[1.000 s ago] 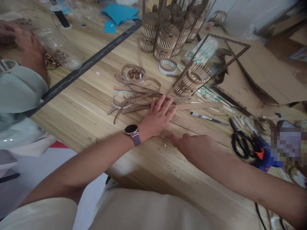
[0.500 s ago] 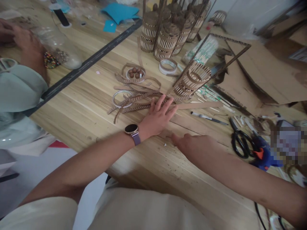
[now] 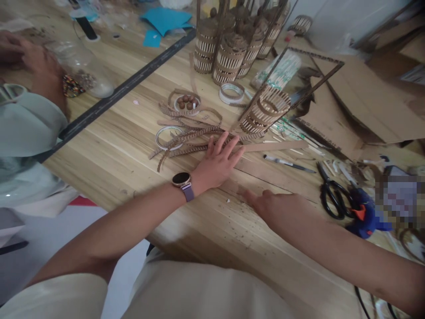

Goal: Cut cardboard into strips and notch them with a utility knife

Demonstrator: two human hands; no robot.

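My left hand (image 3: 219, 165), with a watch (image 3: 181, 179) on its wrist, lies flat with fingers spread over a flat piece of brown cardboard (image 3: 275, 176). Its fingertips reach the tangle of corrugated cardboard strips (image 3: 195, 131). Just right of it, my right hand (image 3: 268, 203) is closed low over the same cardboard near its front edge. What its fingers hold, if anything, is hidden beneath the hand. Beyond both hands stands an open basket of sticks and cardboard bands (image 3: 264, 110) with a tall frame.
Several finished stick baskets (image 3: 230, 55) stand at the back. A tape roll (image 3: 231, 93), a dish of brown balls (image 3: 187, 103) and a pen (image 3: 288, 164) lie around. Scissors (image 3: 332, 195) and a blue glue gun (image 3: 363, 217) are at right. Another person's hands (image 3: 40, 62) work at far left.
My right hand has slid slightly right and toward me along the cardboard. My left hand stays pressed in the same place.
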